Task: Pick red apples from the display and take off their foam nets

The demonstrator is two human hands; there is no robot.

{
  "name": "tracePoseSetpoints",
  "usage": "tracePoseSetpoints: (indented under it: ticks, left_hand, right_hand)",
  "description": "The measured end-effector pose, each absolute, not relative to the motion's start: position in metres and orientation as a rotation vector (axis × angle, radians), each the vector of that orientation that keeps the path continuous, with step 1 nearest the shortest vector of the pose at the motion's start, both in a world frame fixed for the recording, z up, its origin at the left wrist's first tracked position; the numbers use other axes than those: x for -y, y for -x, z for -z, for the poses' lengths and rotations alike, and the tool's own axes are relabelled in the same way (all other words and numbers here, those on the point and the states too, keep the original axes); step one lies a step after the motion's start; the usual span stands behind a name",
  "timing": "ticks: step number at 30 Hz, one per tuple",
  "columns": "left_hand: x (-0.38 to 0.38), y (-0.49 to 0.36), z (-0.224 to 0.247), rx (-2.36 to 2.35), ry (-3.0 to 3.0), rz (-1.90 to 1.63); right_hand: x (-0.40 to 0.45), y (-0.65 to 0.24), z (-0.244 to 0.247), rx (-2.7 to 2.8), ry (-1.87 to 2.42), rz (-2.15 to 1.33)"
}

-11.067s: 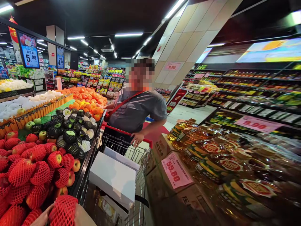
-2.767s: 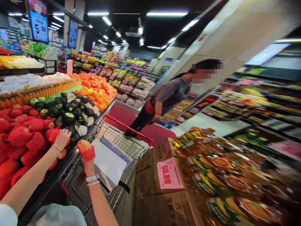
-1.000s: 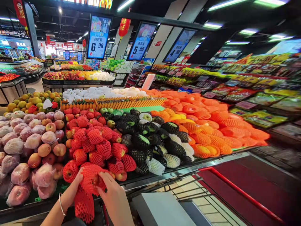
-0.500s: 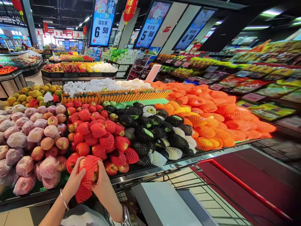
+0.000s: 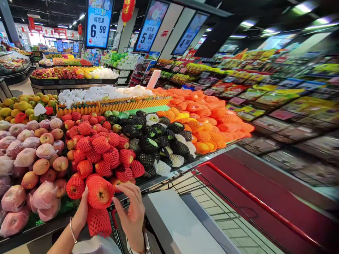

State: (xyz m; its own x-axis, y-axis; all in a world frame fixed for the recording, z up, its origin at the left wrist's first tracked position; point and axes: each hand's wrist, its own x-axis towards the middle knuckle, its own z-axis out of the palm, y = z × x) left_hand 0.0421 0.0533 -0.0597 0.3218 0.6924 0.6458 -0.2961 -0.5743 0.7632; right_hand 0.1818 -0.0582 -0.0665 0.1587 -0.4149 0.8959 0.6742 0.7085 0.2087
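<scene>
Held up just over the fruit display's (image 5: 169, 173) front edge, the red-netted apple (image 5: 100, 193) sits cupped in the left hand (image 5: 82, 211), the right hand's (image 5: 132, 211) spread fingers touching its side, apparently turning it for inspection.

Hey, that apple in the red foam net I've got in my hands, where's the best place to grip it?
Grip the apple around its round middle, coming from both sides, as your left hand and right hand already flank it. The net's loose tail hangs empty below the fruit, so it likely gives no firm hold.
</scene>
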Motion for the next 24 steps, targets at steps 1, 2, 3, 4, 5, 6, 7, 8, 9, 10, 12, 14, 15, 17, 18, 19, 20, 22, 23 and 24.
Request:
tracePoseSetpoints:
  ticks: [1, 2, 3, 4, 5, 6, 7, 8, 9, 10, 12, 14, 15, 17, 18, 19, 20, 22, 23, 24]
  left_hand:
    - [-0.052, -0.043, 0.058, -0.377, -1.713, -1.417]
    - [-0.05, -0.044, 0.056, -0.388, -1.745, -1.428]
    - [-0.047, -0.045, 0.054, -0.395, -1.796, -1.428]
    - [-0.043, -0.046, 0.052, -0.402, -1.85, -1.416]
    - [-0.039, -0.048, 0.049, -0.412, -1.896, -1.394]
    - [-0.035, -0.05, 0.047, -0.425, -1.942, -1.366]
    - [-0.032, -0.052, 0.046, -0.436, -1.993, -1.336]
    - [-0.029, -0.054, 0.045, -0.442, -2.032, -1.318]
    - [-0.027, -0.057, 0.043, -0.435, -2.06, -1.313]
    - [-0.025, -0.058, 0.042, -0.41, -2.079, -1.322]
    - [-0.022, -0.059, 0.039, -0.361, -2.098, -1.356]
    - [-0.017, -0.056, 0.034, -0.305, -2.08, -1.397]
    - [-0.014, -0.051, 0.03, -0.275, -2.053, -1.428]
    - [-0.006, -0.039, 0.021, -0.238, -1.932, -1.512]
    - [-0.001, -0.031, 0.017, -0.226, -1.841, -1.57]
    - [0.003, -0.023, 0.012, -0.221, -1.75, -1.632]
    - [0.007, -0.014, 0.009, -0.218, -1.669, -1.692]
    - [0.01, 0.002, 0.004, -0.191, -1.531, -1.807]
    - [0.01, 0.009, 0.003, -0.166, -1.476, -1.856]
    - [0.009, 0.015, 0.003, -0.137, -1.427, -1.891]
  right_hand:
    - [0.054, -0.182, 0.069, 1.207, 0.317, 0.809]
    - [0.049, -0.183, 0.071, 1.277, 0.381, 0.803]
    - [0.043, -0.184, 0.073, 1.354, 0.44, 0.771]
    - [0.039, -0.184, 0.075, 1.406, 0.486, 0.73]
    - [0.034, -0.185, 0.077, 1.43, 0.527, 0.689]
    - [0.031, -0.186, 0.078, 1.434, 0.555, 0.643]
    - [0.028, -0.187, 0.08, 1.425, 0.567, 0.6]
    - [0.026, -0.188, 0.081, 1.414, 0.575, 0.568]
    - [0.024, -0.191, 0.082, 1.408, 0.568, 0.54]
    - [0.021, -0.195, 0.082, 1.415, 0.549, 0.499]
    - [0.013, -0.206, 0.076, 1.38, 0.488, 0.378]
    - [0.003, -0.222, 0.059, 1.201, 0.452, 0.257]
    - [-0.002, -0.231, 0.046, 1.045, 0.468, 0.242]
    - [-0.012, -0.249, 0.011, 0.828, 0.49, 0.284]
    - [-0.016, -0.257, -0.009, 0.78, 0.493, 0.326]
    - [-0.02, -0.263, -0.028, 0.782, 0.504, 0.371]
    - [-0.024, -0.267, -0.046, 0.81, 0.522, 0.415]
    - [-0.033, -0.272, -0.072, 0.887, 0.572, 0.476]
    - [-0.037, -0.274, -0.08, 0.903, 0.602, 0.49]
    - [-0.042, -0.276, -0.084, 0.905, 0.633, 0.497]
